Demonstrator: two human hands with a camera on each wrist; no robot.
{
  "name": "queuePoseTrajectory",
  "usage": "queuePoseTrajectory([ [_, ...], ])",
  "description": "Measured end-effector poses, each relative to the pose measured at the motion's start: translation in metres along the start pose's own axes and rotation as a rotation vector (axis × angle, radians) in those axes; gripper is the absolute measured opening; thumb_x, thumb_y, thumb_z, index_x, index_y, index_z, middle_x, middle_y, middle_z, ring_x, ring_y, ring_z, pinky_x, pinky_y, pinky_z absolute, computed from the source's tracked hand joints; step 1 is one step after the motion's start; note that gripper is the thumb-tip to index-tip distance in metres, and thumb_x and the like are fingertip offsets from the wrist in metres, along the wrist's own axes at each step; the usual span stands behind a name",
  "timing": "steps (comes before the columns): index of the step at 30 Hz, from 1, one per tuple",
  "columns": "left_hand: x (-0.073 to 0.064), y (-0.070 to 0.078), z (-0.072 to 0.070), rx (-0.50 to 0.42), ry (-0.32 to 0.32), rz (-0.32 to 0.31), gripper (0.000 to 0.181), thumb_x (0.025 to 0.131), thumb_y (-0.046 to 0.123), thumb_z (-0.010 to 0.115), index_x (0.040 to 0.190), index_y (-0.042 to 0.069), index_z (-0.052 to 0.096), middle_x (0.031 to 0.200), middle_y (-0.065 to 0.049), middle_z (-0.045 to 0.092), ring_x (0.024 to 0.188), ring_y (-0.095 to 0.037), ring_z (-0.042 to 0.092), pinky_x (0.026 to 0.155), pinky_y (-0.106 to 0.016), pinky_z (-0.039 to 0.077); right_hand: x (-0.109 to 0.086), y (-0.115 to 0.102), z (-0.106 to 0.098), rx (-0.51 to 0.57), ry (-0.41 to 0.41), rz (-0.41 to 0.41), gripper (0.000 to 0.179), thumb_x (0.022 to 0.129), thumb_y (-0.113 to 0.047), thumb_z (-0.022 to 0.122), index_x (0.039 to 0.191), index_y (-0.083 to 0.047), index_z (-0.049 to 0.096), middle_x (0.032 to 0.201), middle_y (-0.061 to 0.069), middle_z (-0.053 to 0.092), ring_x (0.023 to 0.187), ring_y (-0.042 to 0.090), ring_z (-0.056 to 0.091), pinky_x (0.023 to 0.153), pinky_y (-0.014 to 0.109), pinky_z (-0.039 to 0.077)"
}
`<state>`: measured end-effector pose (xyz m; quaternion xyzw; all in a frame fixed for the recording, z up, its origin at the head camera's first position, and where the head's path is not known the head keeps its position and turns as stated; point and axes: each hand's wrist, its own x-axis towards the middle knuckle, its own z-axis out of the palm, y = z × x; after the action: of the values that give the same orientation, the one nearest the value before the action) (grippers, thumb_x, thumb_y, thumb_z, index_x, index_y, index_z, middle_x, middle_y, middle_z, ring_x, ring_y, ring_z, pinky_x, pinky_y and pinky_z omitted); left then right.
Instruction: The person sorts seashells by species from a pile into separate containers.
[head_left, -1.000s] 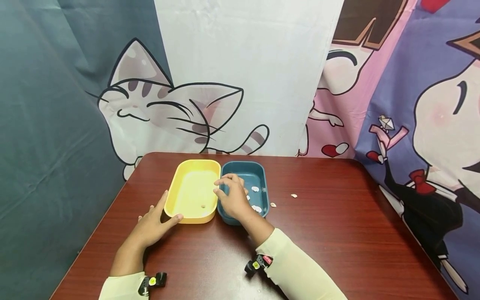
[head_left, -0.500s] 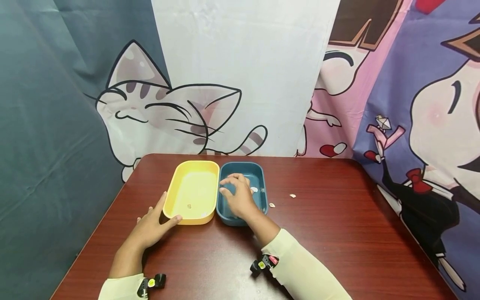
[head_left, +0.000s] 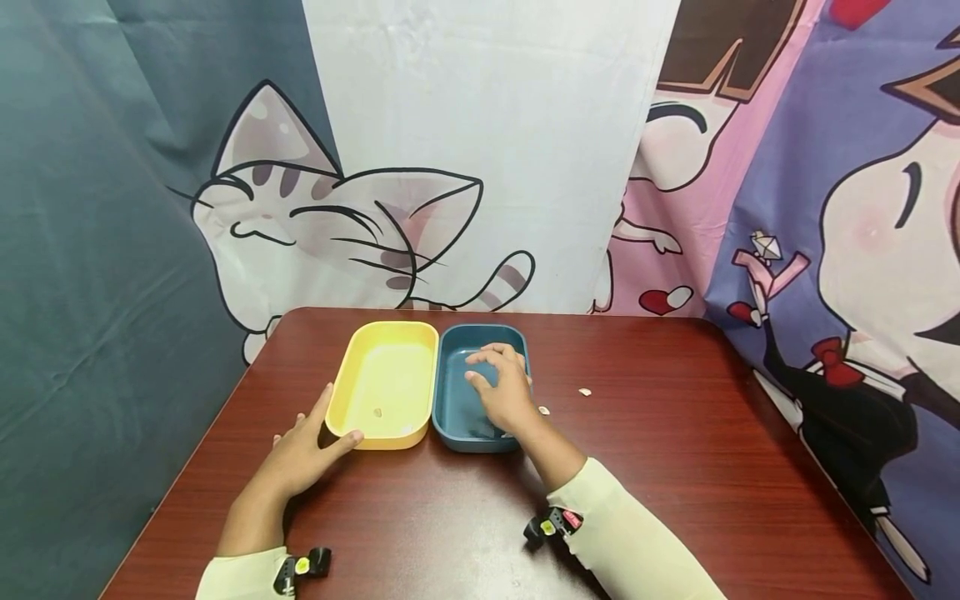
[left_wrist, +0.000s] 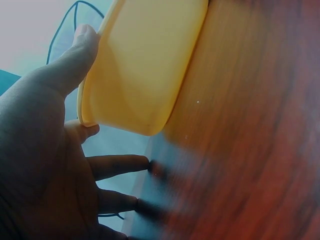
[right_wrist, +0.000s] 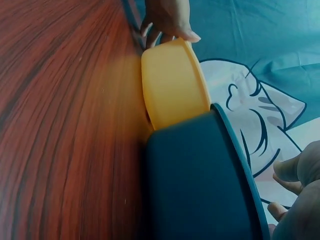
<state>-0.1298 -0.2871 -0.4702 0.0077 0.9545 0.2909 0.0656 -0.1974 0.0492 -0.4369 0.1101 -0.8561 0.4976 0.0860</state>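
On my head feed I had the yellow tray (head_left: pixel 393 367) just below and left of the frame's centre, with the blue tray (head_left: pixel 457 400) right beside it, so close that I could not tell whether their rims touched. Both sat on the dark red bench (head_left: pixel 712 467). At the lower left I saw the left hand (head_left: pixel 303 454) with its fingers spread, the thumb against the near edge of the yellow tray; my left wrist view showed that thumb on the rim. A small pale piece (head_left: pixel 378 412) lay inside the yellow tray, towards its near end.

Near the centre, the right hand (head_left: pixel 506 396) hung over the right part of the blue tray, its fingers loosely bent and the thumb well apart from them. It hid much of that tray's inside from me. To its right I made out two pale flakes (head_left: pixel 585 392) on the bench, and behind everything a cartoon cat cloth (head_left: pixel 322 217) filled the upper left.
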Motion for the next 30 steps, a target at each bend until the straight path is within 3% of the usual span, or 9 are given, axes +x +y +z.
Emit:
queuePoseTrajectory([
  [4,0.000,0.001,0.000,0.002,-0.001,-0.003,0.112,0.101,0.071,0.061,0.178,0.020,-0.002,0.173,-0.039,0.028,0.158,-0.071,0.018,0.117,-0.093,0.013,-0.002,0.007,-0.010,0.009,0.005,0.000,0.020,0.103,-0.013,0.077,0.122,-0.008,0.078,0.149,0.014,0.059,0.150,0.039,0.041,0.119,0.072,0.027],
  [9,0.000,0.001,0.001,0.007,-0.005,-0.007,0.112,0.101,0.072,0.061,0.178,0.018,0.000,0.173,-0.039,0.027,0.158,-0.070,0.018,0.118,-0.093,0.013,-0.003,0.016,-0.022,-0.017,0.040,-0.030,0.017,0.101,-0.010,0.077,0.118,-0.010,0.079,0.146,0.014,0.060,0.147,0.040,0.044,0.120,0.069,0.037],
  [17,-0.001,0.002,0.000,0.001,-0.003,-0.004,0.112,0.102,0.071,0.061,0.178,0.018,-0.002,0.173,-0.038,0.028,0.158,-0.071,0.018,0.117,-0.093,0.012,-0.001,0.033,-0.043,-0.048,0.112,-0.086,0.021,0.099,-0.003,0.078,0.119,-0.006,0.078,0.145,0.020,0.061,0.142,0.041,0.050,0.110,0.061,0.044],
  [30,-0.001,0.003,-0.001,-0.001,-0.011,-0.005,0.111,0.101,0.071,0.061,0.178,0.019,-0.001,0.173,-0.038,0.027,0.159,-0.070,0.017,0.117,-0.094,0.011,-0.006,0.070,-0.084,-0.077,0.142,-0.017,0.023,0.097,0.002,0.078,0.120,-0.001,0.077,0.142,0.021,0.061,0.142,0.043,0.052,0.120,0.060,0.039],
])
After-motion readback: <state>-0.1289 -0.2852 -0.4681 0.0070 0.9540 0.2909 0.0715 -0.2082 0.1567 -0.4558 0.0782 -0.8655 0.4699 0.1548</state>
